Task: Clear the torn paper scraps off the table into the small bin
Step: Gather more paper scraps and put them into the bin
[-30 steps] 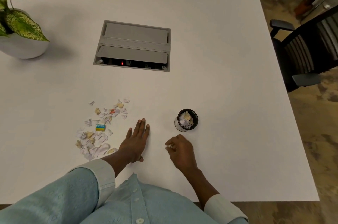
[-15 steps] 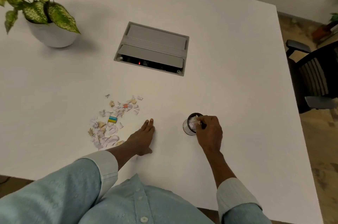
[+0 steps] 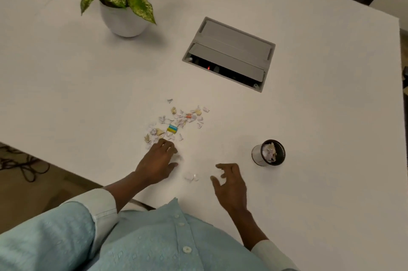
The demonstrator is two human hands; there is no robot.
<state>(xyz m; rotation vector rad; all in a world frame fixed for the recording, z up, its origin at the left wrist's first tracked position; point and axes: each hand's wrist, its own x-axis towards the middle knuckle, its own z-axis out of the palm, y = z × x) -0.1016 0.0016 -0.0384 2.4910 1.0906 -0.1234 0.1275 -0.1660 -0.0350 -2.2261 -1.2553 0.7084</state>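
Note:
Torn paper scraps (image 3: 178,121) lie scattered on the white table (image 3: 309,105), among them a blue and yellow piece (image 3: 172,129). My left hand (image 3: 157,162) rests palm down at the near edge of the pile, fingers curled over some scraps. A few white scraps (image 3: 191,176) lie between my two hands. My right hand (image 3: 229,184) hovers just right of them, fingers spread and empty. The small black bin (image 3: 268,152) stands to the right of my right hand, with paper scraps inside.
A potted plant in a white pot (image 3: 122,18) stands at the back left. A grey cable hatch (image 3: 229,54) is set into the table behind the scraps. The table's near edge runs close to my left arm; cables lie on the floor (image 3: 24,164) at the left.
My right hand has left the bin and come back left toward the scraps. My left hand has slid onto the pile and pulled a few scraps near. The camera view has shifted left.

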